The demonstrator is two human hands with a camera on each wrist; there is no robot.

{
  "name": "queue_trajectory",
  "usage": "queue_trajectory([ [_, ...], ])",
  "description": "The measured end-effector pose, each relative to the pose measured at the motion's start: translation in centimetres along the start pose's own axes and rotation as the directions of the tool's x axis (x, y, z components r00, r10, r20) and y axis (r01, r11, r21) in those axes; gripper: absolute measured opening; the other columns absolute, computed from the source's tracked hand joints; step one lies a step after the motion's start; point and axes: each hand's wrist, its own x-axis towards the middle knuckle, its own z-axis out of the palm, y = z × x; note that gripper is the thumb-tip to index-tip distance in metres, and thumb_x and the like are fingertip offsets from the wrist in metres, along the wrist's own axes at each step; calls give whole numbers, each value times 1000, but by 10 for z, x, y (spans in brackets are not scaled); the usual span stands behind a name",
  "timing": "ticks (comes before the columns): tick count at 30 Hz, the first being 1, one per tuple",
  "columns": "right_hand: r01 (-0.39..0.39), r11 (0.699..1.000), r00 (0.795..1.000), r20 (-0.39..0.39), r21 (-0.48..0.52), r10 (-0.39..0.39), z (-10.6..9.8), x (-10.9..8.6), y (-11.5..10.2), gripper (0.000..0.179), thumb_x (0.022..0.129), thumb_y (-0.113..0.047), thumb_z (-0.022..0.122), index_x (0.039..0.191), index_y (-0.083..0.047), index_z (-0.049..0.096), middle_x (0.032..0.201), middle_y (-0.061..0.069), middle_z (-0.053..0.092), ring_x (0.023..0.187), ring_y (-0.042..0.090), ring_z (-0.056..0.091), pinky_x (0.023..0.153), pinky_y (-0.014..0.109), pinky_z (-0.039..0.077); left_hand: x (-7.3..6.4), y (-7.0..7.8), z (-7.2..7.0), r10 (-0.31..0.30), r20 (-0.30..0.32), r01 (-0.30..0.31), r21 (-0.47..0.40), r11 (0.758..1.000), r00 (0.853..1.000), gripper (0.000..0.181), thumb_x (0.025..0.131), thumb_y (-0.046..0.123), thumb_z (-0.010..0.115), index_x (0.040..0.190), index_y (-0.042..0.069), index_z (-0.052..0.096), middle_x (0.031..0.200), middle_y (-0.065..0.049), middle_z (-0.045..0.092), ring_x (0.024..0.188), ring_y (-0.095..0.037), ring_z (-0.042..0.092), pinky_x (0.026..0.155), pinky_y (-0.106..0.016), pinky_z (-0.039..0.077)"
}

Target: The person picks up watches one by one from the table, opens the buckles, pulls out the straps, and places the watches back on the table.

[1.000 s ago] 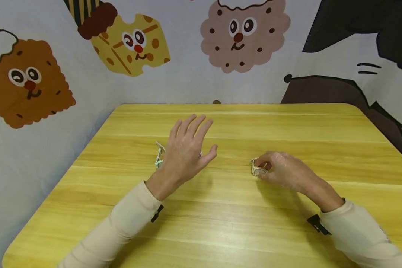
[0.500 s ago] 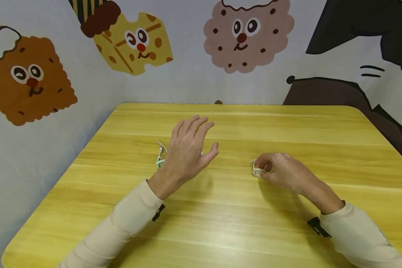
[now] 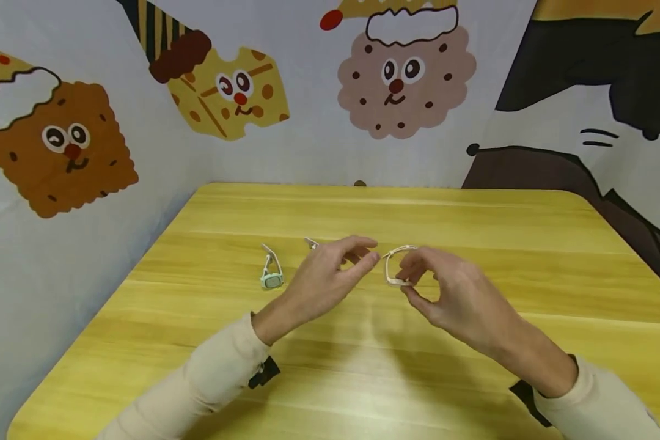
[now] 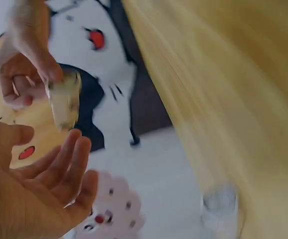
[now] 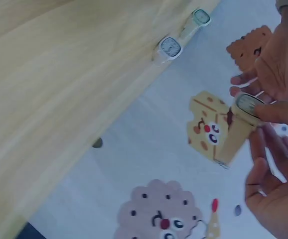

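My right hand (image 3: 464, 293) pinches a cream wristwatch (image 5: 236, 135) between thumb and fingers, held up over the table. The strap is fastened into a loop, and the right wrist view shows a pale dial under the thumb. My left hand (image 3: 321, 278) is just left of it, fingers loosely bent with nothing in them, fingertips close to the strap. On the table at left stands a mint-green wristwatch (image 3: 272, 280). Beside it is a white wristwatch (image 5: 170, 47); in the head view my left hand hides all but the end of its strap.
The wood-grain table (image 3: 330, 379) has rounded far corners. Behind and left of it hangs a pale cloth (image 3: 286, 159) printed with cartoon biscuits and cheese. A dark strap (image 3: 265, 371) shows under my left cuff.
My right hand has raised the cream wristwatch and brought it left and nearer. My left hand has lowered and turned toward it, fingers now bent, uncovering the green wristwatch.
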Motion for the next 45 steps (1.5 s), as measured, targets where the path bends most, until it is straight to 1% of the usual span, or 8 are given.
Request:
queue_trajectory([
  [4, 156, 987, 980, -115, -45, -160, 2, 0, -13, 22, 78, -17, 66, 93, -6, 56, 84, -5, 59, 75, 8, 57, 67, 22, 46, -7, 13, 0, -74, 91, 97, -287, 953, 993, 36, 93, 37, 47, 118, 14, 57, 102, 3, 63, 90, -10, 58, 74, -28, 49],
  [11, 334, 938, 910, -229, -90, -346, 9, 0, -26, 20, 88, -21, 52, 93, -3, 60, 87, -2, 61, 74, 12, 58, 66, 24, 41, -15, 39, -5, -42, 34, 52, -387, 921, 999, 21, 92, 20, 53, 105, 6, 63, 88, -5, 65, 81, -18, 60, 71, -31, 49],
  [15, 355, 929, 898, -238, -102, -369, 9, 0, -31, 19, 89, -18, 51, 91, -2, 60, 87, 0, 60, 73, 13, 57, 65, 25, 41, -16, 39, -3, -11, 13, 15, -412, 911, 1000, 17, 92, 22, 54, 98, 10, 65, 84, -3, 65, 74, -16, 60, 66, -31, 50],
  [24, 267, 963, 936, -248, 45, -248, -10, 3, -22, 27, 84, -24, 59, 97, -1, 61, 94, 7, 56, 83, 15, 53, 71, 18, 43, -16, 19, 7, 119, -38, -124, -208, 970, 992, 23, 90, 29, 55, 107, 16, 64, 93, 9, 65, 75, -6, 61, 66, -26, 49],
  [30, 69, 992, 998, -16, 102, -68, -16, 4, -10, 31, 85, -13, 64, 116, -13, 60, 112, -3, 53, 94, 8, 52, 67, 13, 42, -18, 18, 7, 209, -78, -213, -41, 976, 975, 31, 87, 31, 60, 113, 16, 57, 99, 7, 66, 37, 0, 38, 36, -18, 34],
  [33, 39, 979, 997, 63, 201, -52, -14, 5, -7, 32, 81, -5, 66, 112, -12, 62, 105, -7, 56, 88, 6, 54, 67, 15, 45, -20, 17, 5, 238, -88, -237, 21, 971, 967, 38, 84, 33, 63, 117, 17, 53, 99, 6, 67, 38, 6, 38, 51, -17, 39],
  [38, 88, 965, 993, 54, 247, -104, -15, 8, -6, 29, 79, -2, 68, 105, -14, 65, 98, -10, 56, 81, 3, 54, 63, 13, 43, -19, 13, 4, 311, -103, -300, 109, 948, 945, 32, 80, 32, 68, 106, 17, 59, 96, 9, 67, 82, 6, 58, 89, -30, 33],
  [45, 160, 964, 986, 5, 210, -165, -18, 5, -15, 28, 78, -4, 69, 103, -14, 64, 98, -8, 55, 81, 2, 52, 65, 9, 41, -25, 14, 5, 318, -101, -317, 24, 948, 943, 24, 79, 30, 70, 99, 19, 64, 97, 13, 65, 96, 0, 53, 91, -33, 33],
])
